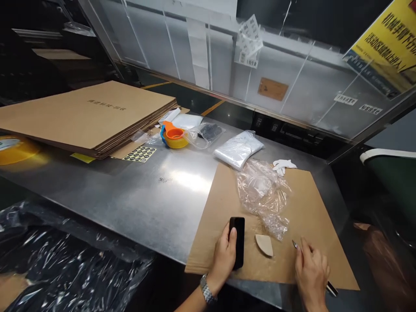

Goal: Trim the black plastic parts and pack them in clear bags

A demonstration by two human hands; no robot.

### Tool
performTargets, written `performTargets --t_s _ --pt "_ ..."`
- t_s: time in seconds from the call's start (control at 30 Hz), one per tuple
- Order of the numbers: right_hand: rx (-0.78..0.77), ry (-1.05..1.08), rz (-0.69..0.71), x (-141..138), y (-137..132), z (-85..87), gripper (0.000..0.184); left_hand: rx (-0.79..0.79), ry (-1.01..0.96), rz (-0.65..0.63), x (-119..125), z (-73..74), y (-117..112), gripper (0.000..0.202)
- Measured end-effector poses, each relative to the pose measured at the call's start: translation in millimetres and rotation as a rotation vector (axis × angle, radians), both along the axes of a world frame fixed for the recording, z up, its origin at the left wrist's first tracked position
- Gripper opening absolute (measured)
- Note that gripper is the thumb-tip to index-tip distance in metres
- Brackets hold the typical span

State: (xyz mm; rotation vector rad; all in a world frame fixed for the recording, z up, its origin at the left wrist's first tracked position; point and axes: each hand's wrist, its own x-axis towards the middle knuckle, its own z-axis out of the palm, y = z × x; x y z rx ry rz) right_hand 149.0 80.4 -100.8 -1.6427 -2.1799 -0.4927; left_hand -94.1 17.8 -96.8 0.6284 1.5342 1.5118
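From where I sit at the far end of the feed, I have the left hand point(224, 249) wrapped around a flat, black, rectangular slab that looks like a phone point(238, 242). Its fingers are closed along the side with the thumb laid near the front edge, I suspect to keep the dark face turned up. I can't tell whether its lower end rests on anything.

The right hand point(311, 266) has its fingers pinched around a slim, dark, pen-like tool with a silvery tip point(332, 289). The tip points forward past the index finger and the rear end sticks out behind, a grip that would suit fine control (pen or blade, I can't say which).

Between the hands, touched by neither, a beige, wedge-shaped pad with a curved edge point(264, 245) lies within easy reach of both. Under it spreads a flat, brown cardboard sheet point(312, 203), probably there to shield the grey metal table point(136, 208). A crumpled, clear plastic bag point(263, 186) sits just beyond the pad, pushed back, I'd guess, to leave working room near the body.
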Motion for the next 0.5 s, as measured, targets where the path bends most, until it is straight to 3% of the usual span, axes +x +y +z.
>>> performTargets --t_s 0.07,0.17,0.27,0.4,0.5 --pt "-0.047 0.143 0.182 -16.2 14.6 12.2 0.036 -0.065 0.247 -0.005 1.6 -13.4 2.2 0.045" --pt "-0.2 0.214 0.354 -47.3 47.5 23.2 0.028 -0.086 0.383 0.018 2.0 -30.2 1.3 0.048" --pt "-0.297 0.161 0.416 -79.1 87.8 21.2 0.024 -0.105 0.48 0.031 -3.6 -39.3 -2.4 0.047" --pt "-0.369 0.111 0.468 -113.0 133.9 10.0 0.015 -0.084 0.46 0.051 -14.4 -47.0 -6.3 0.046" --pt "-0.408 0.091 0.503 -129.9 153.2 3.5 0.024 -0.029 0.434 0.132 -14.8 -53.1 -5.4 0.045"
